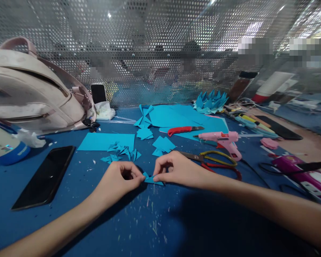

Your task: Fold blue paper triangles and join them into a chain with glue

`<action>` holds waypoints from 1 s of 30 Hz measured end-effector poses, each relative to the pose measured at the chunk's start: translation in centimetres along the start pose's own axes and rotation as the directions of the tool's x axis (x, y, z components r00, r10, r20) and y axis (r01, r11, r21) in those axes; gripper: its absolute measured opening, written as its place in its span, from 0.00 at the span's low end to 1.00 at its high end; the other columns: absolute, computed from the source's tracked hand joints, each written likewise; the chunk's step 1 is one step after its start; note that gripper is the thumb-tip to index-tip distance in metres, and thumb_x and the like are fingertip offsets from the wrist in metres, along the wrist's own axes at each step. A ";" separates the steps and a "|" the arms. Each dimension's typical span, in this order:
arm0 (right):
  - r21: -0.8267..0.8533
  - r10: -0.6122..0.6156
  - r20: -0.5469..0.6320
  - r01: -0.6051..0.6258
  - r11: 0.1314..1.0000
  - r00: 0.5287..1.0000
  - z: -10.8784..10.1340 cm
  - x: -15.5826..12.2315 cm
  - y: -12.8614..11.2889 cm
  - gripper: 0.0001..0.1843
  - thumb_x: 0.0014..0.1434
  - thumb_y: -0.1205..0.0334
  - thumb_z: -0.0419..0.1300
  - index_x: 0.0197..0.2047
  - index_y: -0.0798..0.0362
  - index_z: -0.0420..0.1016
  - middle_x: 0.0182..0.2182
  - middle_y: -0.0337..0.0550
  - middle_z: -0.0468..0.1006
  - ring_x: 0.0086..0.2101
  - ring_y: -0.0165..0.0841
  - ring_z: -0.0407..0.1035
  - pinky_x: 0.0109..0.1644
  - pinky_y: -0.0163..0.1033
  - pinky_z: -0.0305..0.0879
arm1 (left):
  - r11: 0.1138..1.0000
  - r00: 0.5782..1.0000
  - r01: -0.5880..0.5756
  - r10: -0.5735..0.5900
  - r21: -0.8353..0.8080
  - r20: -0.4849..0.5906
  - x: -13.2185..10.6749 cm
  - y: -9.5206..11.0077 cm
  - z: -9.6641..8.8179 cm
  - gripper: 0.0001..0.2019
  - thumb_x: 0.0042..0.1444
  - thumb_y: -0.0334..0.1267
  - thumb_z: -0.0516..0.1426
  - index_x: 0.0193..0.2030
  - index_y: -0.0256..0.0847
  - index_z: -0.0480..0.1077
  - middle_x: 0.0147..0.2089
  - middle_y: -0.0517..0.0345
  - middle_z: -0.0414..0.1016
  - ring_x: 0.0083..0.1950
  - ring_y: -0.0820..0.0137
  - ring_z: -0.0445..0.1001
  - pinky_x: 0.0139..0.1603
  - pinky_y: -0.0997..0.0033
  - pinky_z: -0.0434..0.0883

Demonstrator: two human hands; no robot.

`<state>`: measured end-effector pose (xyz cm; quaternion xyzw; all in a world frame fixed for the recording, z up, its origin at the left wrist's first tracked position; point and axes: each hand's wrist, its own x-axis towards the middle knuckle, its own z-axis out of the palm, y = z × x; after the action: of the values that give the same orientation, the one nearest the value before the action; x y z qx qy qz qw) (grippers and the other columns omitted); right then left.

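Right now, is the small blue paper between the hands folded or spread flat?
Folded. The blue paper is a small pointed wedge, pinched at both ends by the left hand and right hand.

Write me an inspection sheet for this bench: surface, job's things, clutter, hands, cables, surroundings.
Surface: blue table, flecked with paper scraps.
Job's things: small blue paper piece lying on the table; folded blue pieces and a blue sheet behind it.
Clutter: scissors, pink glue gun, red cutter, black phone, pale bag.
Hands: left hand and right hand each pinch an end of the small blue paper piece.
Cables: black cable trails on the table right of the scissors.
Surroundings: perforated metal screen behind the table.
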<state>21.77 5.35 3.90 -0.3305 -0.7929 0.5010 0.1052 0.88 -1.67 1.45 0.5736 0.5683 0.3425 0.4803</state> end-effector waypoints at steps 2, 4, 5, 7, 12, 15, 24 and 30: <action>-0.005 -0.019 -0.001 0.019 1.000 1.000 0.0 0.0 0.0 0.06 0.53 0.61 0.67 0.29 0.56 0.80 0.23 0.38 0.78 0.24 0.27 0.68 0.27 0.30 0.59 | 1.000 1.000 0.003 -0.003 -0.006 0.000 0.0 0.0 0.0 0.07 0.47 0.40 0.61 0.24 0.39 0.74 0.28 0.55 0.78 0.30 0.69 0.73 0.32 0.71 0.67; -0.005 -0.026 -0.002 0.026 1.000 1.000 0.1 0.0 0.0 0.07 0.53 0.61 0.67 0.29 0.56 0.80 0.23 0.38 0.78 0.24 0.26 0.67 0.27 0.30 0.60 | 1.000 1.000 0.006 -0.006 -0.011 -0.002 0.0 0.1 0.0 0.07 0.47 0.40 0.61 0.24 0.39 0.74 0.28 0.55 0.78 0.30 0.69 0.72 0.32 0.71 0.66; -0.005 -0.024 0.000 0.024 1.000 1.000 0.1 0.0 0.0 0.07 0.53 0.60 0.67 0.29 0.56 0.80 0.23 0.38 0.77 0.24 0.26 0.67 0.27 0.30 0.60 | 1.000 1.000 0.006 -0.006 -0.014 -0.003 0.0 0.1 0.0 0.07 0.47 0.40 0.61 0.24 0.39 0.74 0.28 0.55 0.78 0.30 0.69 0.72 0.32 0.71 0.66; -0.009 -0.015 0.000 0.015 1.000 1.000 0.2 0.0 0.0 0.08 0.53 0.60 0.67 0.29 0.56 0.80 0.22 0.38 0.77 0.24 0.27 0.68 0.27 0.30 0.60 | 1.000 1.000 0.007 -0.007 -0.018 -0.004 0.0 0.1 0.1 0.08 0.46 0.41 0.61 0.24 0.39 0.74 0.28 0.55 0.78 0.30 0.69 0.72 0.32 0.71 0.66; -0.008 0.004 0.005 -0.004 1.000 1.000 0.3 0.1 -0.1 0.09 0.52 0.59 0.67 0.30 0.57 0.80 0.23 0.40 0.78 0.25 0.28 0.69 0.28 0.30 0.61 | 1.000 1.000 0.013 -0.013 -0.026 -0.008 0.0 -0.1 0.2 0.07 0.46 0.41 0.61 0.24 0.39 0.74 0.27 0.56 0.77 0.29 0.69 0.71 0.32 0.71 0.65; -0.007 0.012 0.004 -0.012 1.000 1.000 0.4 0.0 -0.1 0.09 0.52 0.58 0.67 0.30 0.57 0.79 0.23 0.41 0.78 0.25 0.29 0.70 0.28 0.31 0.62 | 0.999 1.000 0.021 -0.021 -0.029 -0.012 -0.1 -0.1 0.2 0.07 0.46 0.40 0.61 0.24 0.39 0.74 0.28 0.56 0.77 0.29 0.69 0.71 0.32 0.71 0.65; 0.049 0.026 0.007 -0.027 0.998 1.000 0.6 0.0 0.0 0.09 0.53 0.59 0.67 0.31 0.56 0.77 0.21 0.39 0.77 0.25 0.29 0.70 0.28 0.31 0.61 | 0.999 0.999 0.032 -0.033 -0.039 -0.032 -0.1 0.1 0.2 0.07 0.46 0.40 0.61 0.24 0.39 0.74 0.27 0.56 0.77 0.29 0.69 0.71 0.32 0.70 0.65; 0.094 0.024 -0.034 -0.020 0.995 0.999 0.9 -0.1 0.1 0.09 0.53 0.59 0.67 0.31 0.57 0.77 0.22 0.39 0.76 0.25 0.28 0.70 0.27 0.30 0.61 | 0.998 0.998 0.043 -0.045 -0.048 -0.053 0.0 0.3 0.2 0.09 0.46 0.42 0.61 0.23 0.39 0.72 0.26 0.56 0.76 0.29 0.70 0.70 0.31 0.70 0.65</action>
<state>21.41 4.67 3.36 -0.3426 -0.7628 0.5330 0.1288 1.11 -1.71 1.66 0.5403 0.5854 0.3602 0.4854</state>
